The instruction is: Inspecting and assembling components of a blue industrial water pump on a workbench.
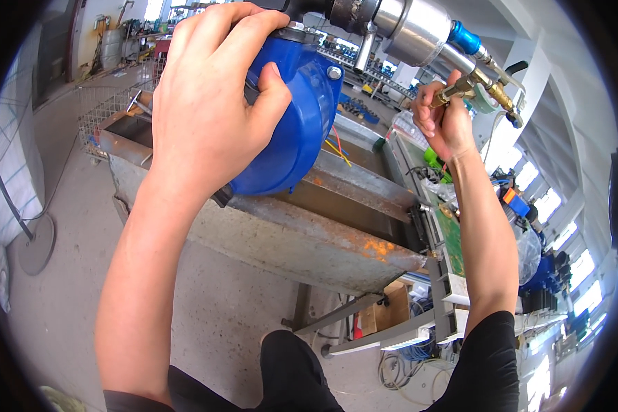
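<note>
My left hand [209,103] is closed over the near left side of a blue metal casing [299,123], its fingers curled over the top and its thumb against the front. A bolt head shows on the casing's right side. Above and to the right runs a silver cylinder [413,31] with a blue fitting [465,38] at its end. At the brass valve [454,90] below that cylinder, my right hand [450,123] is closed, fingers wrapped round its end. More brass fittings [498,94] continue to the right. The left fingertips are partly hidden behind the casing.
A rusty metal trough [302,240] lies beneath the casing. On its right stands a green-topped bench [446,233] with clutter. A wire cart [96,113] is at the far left, a round stand base [36,244] on the floor. Coiled cables [398,371] lie under the bench.
</note>
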The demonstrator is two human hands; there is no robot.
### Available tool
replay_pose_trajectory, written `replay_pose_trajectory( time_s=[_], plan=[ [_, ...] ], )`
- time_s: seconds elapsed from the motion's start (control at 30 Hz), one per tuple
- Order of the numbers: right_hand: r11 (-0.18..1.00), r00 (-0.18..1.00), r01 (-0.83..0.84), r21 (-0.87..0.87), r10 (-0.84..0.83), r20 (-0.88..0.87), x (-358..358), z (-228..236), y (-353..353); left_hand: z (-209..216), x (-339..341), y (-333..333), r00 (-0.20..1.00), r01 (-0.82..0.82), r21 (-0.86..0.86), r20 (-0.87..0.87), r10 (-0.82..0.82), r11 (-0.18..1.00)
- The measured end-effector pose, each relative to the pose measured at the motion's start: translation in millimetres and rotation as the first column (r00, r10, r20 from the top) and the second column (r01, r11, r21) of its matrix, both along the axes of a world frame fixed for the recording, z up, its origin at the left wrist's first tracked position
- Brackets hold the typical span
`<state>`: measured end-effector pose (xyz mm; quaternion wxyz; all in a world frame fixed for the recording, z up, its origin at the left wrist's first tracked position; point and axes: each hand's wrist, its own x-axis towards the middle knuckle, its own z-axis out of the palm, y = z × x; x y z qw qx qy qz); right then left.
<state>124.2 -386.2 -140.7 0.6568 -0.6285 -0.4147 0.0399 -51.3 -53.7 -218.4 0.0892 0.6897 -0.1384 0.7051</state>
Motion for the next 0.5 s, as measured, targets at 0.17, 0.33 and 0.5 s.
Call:
replay_pose_trajectory(
  time_s=[0.17, 0.33, 0.5],
  plan=[
    [0.998, 0.998, 0.036, -0.050, -0.034, 0.049, 7, 7, 0, -2, 3, 2, 1.000, 0.014, -0.010, 0.029, -0.013, 1.000],
    [0.987, 0.985, 0.156, -0.038, -0.153, 0.081, 0, 10, 7, -3, 4, 13, 0.995, 0.097, 0.035, -0.002, -0.097, 0.995],
    [0.959, 0.952, 0.281, -0.041, -0.273, 0.136, -4, 14, 10, -2, -3, 46, 0.924, 0.351, 0.162, -0.221, -0.313, 0.922]
  ],
)
